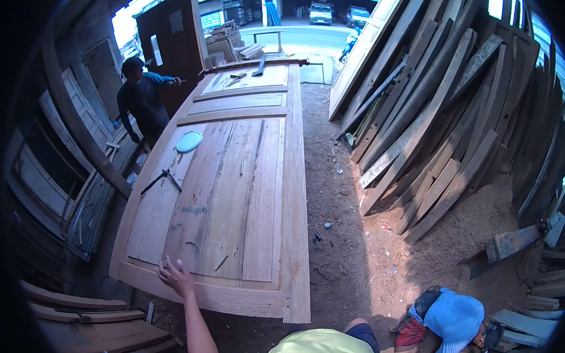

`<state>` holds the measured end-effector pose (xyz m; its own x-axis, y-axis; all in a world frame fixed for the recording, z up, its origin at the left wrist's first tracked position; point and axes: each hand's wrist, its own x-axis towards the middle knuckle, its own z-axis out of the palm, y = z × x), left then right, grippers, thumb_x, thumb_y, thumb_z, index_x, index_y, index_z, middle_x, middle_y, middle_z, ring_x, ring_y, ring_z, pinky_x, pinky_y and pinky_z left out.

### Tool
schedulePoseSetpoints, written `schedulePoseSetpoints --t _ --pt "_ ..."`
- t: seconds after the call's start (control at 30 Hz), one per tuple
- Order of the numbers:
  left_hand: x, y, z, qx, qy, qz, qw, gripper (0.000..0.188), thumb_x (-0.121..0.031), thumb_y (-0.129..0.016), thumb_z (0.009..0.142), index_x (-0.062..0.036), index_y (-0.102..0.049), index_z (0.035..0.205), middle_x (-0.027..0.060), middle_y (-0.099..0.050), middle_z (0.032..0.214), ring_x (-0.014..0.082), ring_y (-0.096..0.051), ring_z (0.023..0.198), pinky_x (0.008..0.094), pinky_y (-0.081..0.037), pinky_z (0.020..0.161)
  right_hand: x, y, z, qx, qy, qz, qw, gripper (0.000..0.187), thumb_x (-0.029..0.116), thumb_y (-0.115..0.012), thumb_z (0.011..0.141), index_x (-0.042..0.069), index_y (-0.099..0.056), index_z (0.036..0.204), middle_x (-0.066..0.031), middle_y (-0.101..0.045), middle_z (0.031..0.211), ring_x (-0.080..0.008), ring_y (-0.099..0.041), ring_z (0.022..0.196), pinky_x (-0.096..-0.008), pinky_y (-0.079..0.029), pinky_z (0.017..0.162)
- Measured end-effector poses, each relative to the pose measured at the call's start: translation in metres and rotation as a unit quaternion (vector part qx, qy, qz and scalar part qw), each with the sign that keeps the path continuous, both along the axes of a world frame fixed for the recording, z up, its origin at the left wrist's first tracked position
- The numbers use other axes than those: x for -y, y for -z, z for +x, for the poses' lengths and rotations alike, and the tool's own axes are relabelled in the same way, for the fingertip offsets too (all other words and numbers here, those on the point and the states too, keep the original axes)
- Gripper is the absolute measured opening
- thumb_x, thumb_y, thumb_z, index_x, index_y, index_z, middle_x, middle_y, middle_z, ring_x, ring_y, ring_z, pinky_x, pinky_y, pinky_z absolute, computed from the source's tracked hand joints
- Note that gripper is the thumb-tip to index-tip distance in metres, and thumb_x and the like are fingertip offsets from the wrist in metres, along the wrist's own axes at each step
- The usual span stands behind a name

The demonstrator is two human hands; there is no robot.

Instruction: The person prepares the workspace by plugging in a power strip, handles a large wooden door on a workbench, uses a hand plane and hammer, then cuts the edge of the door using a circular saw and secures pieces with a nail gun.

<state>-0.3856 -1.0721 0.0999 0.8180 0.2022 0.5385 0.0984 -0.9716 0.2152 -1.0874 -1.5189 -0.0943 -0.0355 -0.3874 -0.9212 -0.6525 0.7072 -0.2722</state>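
Observation:
A large wooden door (292, 195) with plank panels lies flat, stretching away in front of me. My left hand (175, 277) rests on its near left part, fingers spread and holding nothing. Ahead of that hand, a black tool with two splayed legs (163, 179) lies on the panel. Beyond it sits a round pale blue lid (189, 141). Thin wood slivers, one of them a dark strip (221, 262), are scattered over the planks. At the far end lie a dark hammer-like tool (259, 66) and a small dark block (237, 75). My right hand is out of view.
Long boards (411, 116) lean in a big stack on the right. A co-worker in dark clothes (144, 100) stands left of the door. Another person in a blue shirt (454, 320) bends low at the lower right. Curved-looking wooden frames (95, 332) lie at lower left.

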Motion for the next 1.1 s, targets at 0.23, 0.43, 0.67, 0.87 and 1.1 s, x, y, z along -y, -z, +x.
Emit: schedulePoseSetpoints --t 0.23,0.43,0.67,0.87,1.1 --pt "0.319 -0.049 0.029 -0.052 0.242 -0.070 0.966 0.043 -0.032 -0.071 0.096 -0.0100 -0.069 0.133 0.0228 -0.040 0.156 0.0479 -0.025 0.152 0.0618 -0.022 0.126 0.228 0.009 0.089 -0.017 -0.089 0.019 0.996 0.019 0.013 -0.065 0.103 0.007 -0.063 0.120 -0.0124 -0.072 0.097 -0.0255 -0.075 0.077 -0.0382 -0.053 0.052" --pt "0.494 -0.025 0.000 -0.188 0.258 -0.100 0.942 0.042 -0.037 -0.073 0.096 -0.0171 -0.071 0.134 0.0232 -0.035 0.161 0.0474 -0.019 0.155 0.0601 -0.018 0.127 0.551 0.033 0.254 0.020 -0.193 -0.132 0.972 0.017 0.011 -0.065 0.102 0.007 -0.062 0.118 -0.0139 -0.072 0.095 -0.0265 -0.075 0.077 -0.0390 -0.053 0.049" --pt "0.599 -0.031 0.032 -0.176 0.166 -0.194 0.951 0.040 -0.025 -0.077 0.093 -0.0148 -0.071 0.132 0.0222 -0.042 0.157 0.0482 -0.027 0.152 0.0600 -0.022 0.126 0.756 -0.048 0.612 0.246 -0.301 -0.357 0.850 0.022 0.010 -0.065 0.102 0.000 -0.071 0.120 -0.0072 -0.072 0.092 -0.0155 -0.071 0.073 -0.0328 -0.062 0.066" --pt "0.696 -0.009 0.197 -0.090 0.108 -0.207 0.968 0.033 -0.015 -0.073 0.093 -0.0089 -0.072 0.126 0.0233 -0.048 0.150 0.0462 -0.032 0.149 0.0573 -0.028 0.124 0.779 -0.057 0.766 0.218 -0.420 -0.275 0.837 0.029 0.014 -0.067 0.100 0.001 -0.073 0.125 -0.0096 -0.078 0.098 -0.0169 -0.077 0.082 -0.0323 -0.060 0.076" --pt "0.889 -0.103 0.461 -0.039 0.290 -0.231 0.928 0.031 -0.015 -0.071 0.096 -0.0127 -0.071 0.128 0.0182 -0.056 0.145 0.0439 -0.038 0.146 0.0562 -0.033 0.122 0.836 0.027 0.729 -0.024 -0.428 0.062 0.901 0.026 0.024 -0.067 0.100 0.005 -0.071 0.117 -0.0095 -0.073 0.097 -0.0199 -0.071 0.082 -0.0382 -0.059 0.073"
